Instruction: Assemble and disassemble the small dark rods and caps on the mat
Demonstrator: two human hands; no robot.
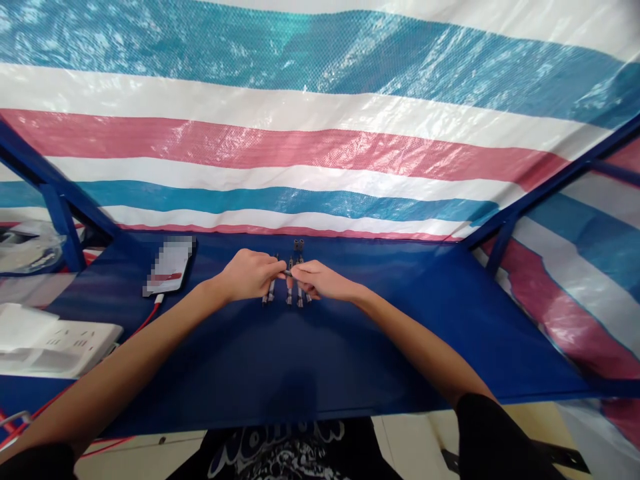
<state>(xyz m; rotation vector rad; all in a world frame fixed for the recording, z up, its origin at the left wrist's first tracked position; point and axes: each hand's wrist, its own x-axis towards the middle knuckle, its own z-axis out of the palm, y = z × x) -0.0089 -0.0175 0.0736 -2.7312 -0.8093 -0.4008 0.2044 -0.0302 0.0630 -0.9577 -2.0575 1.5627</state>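
Observation:
My left hand and my right hand meet above the middle of the blue table. Both are closed, thumbs and forefingers pinching opposite ends of a small dark metallic rod-like piece; it is too small to name surely. Below and behind my fingers lie several slim grey bolt-like pieces, among them one by my left fingertips and one between the hands. My hands cover parts of them. Just beyond my right hand sits a small dark piece with two round openings.
A phone on a red charging cable lies to the left. A white power strip stands farther left, with a plastic-wrapped bundle behind it. A striped tarp hangs at the back; blue frame bars flank the blue tabletop.

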